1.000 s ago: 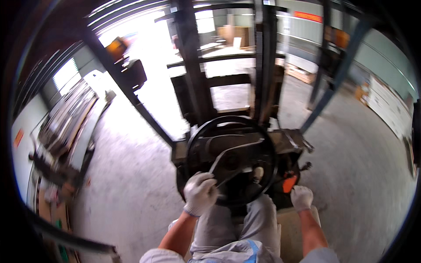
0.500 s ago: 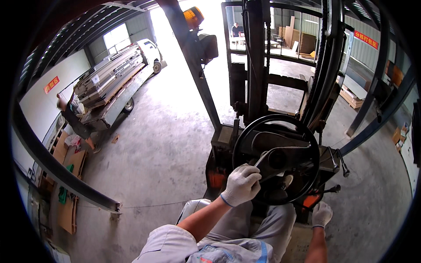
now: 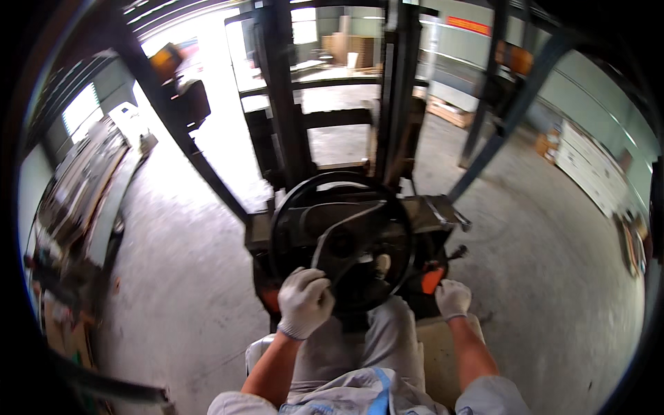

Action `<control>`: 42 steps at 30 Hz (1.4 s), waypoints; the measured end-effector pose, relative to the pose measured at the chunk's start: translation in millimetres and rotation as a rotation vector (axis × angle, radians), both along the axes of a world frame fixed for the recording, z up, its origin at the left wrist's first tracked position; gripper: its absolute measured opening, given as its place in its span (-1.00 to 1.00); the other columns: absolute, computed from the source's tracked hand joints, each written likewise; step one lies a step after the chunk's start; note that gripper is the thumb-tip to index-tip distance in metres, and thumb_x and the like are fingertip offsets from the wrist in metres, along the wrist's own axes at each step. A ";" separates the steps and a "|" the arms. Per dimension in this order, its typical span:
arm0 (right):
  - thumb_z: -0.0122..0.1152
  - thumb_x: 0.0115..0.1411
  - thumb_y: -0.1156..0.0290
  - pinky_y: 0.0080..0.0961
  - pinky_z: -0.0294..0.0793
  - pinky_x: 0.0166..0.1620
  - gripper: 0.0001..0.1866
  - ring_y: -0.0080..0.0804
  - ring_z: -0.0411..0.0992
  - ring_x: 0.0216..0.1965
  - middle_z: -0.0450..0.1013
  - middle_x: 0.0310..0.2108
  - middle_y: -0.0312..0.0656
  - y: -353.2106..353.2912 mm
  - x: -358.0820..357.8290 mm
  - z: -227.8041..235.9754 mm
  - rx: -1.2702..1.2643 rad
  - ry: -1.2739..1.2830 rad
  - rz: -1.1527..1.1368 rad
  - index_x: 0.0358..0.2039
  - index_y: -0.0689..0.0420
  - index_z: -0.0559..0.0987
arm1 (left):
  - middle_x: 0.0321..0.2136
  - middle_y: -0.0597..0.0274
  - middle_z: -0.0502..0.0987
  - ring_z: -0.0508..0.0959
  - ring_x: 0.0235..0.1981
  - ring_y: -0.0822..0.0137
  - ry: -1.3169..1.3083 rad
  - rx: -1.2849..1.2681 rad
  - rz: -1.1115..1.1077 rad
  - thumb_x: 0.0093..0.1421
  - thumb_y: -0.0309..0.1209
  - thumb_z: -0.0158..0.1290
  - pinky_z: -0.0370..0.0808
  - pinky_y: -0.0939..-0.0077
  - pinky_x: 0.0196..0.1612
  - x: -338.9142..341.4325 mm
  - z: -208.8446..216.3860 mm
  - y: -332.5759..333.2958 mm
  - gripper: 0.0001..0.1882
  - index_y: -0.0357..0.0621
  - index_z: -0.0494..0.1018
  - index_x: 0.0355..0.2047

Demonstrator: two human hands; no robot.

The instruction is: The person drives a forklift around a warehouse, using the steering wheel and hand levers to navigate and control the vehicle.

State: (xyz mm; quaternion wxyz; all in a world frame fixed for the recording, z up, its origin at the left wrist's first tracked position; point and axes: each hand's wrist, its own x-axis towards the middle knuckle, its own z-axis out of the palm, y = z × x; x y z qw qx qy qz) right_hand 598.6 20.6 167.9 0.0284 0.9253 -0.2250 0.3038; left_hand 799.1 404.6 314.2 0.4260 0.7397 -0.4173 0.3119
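Observation:
A black steering wheel (image 3: 339,178) stands before me on a forklift's dark console. My left hand (image 3: 304,303), in a white knit glove, is closed around the lower left part of its rim. To the right of the wheel, my right hand (image 3: 454,299) is also gloved and closed, low beside an orange panel (image 3: 433,278). What its fingers hold, if anything, is hidden. A lever with a black knob (image 3: 458,252) sticks out just above that hand. More metal levers (image 3: 462,223) stand at the console's right edge.
Ahead rises the dark forklift mast (image 3: 280,90), with slanting cab posts (image 3: 200,162) on either side. A flatbed truck (image 3: 111,207) loaded with long boards is at the left. Pale stacked panels (image 3: 588,166) line the right wall, and brown boards (image 3: 353,52) stand far ahead.
My view has swung right, so the mast, wheel and truck now sit further left in the picture. My left hand stays on the wheel; the right stays closed beside the orange panel.

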 end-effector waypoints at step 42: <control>0.27 0.22 0.20 -0.03 0.59 -0.15 -0.77 0.09 0.62 -0.20 0.64 -0.31 0.04 -97.3 -17.9 -71.5 -0.108 0.755 -0.175 -0.30 0.09 0.71 | -0.21 0.12 0.57 0.58 -0.04 -0.03 0.049 -0.223 0.283 -0.14 -0.51 0.24 0.56 0.04 0.06 69.1 5.7 -0.7 -0.88 -0.11 0.51 -0.55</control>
